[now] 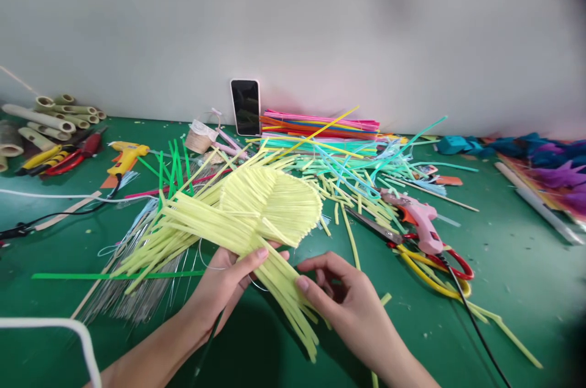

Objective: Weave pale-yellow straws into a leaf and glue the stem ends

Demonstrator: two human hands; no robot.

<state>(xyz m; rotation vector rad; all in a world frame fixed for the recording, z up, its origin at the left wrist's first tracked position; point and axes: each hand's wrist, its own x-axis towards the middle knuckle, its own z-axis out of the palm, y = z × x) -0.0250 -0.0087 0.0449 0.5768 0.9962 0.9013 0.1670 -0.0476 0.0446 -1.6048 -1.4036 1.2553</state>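
Note:
A leaf shape made of pale yellow pipe cleaners [293, 202] is held up over the table, its ribs meeting along a middle seam. Loose pipe cleaner ends fan out from its lower part to the left and the lower right. My left hand [229, 278] grips it from below at the seam, thumb on top. At the lower right bundle, my right hand [341, 290] has its thumb and curled fingers closed at the strands' edge; the fingertips behind are partly hidden. Thin wire loops show near my left hand.
A pink glue gun [416, 214] lies by scissors [430, 260] at right. At left are a yellow glue gun [126, 156], pliers [73, 156], bamboo tubes [59, 119] and metal wires [137, 293]. A phone [246, 107] leans on the wall beside coloured pipe cleaners [320, 125].

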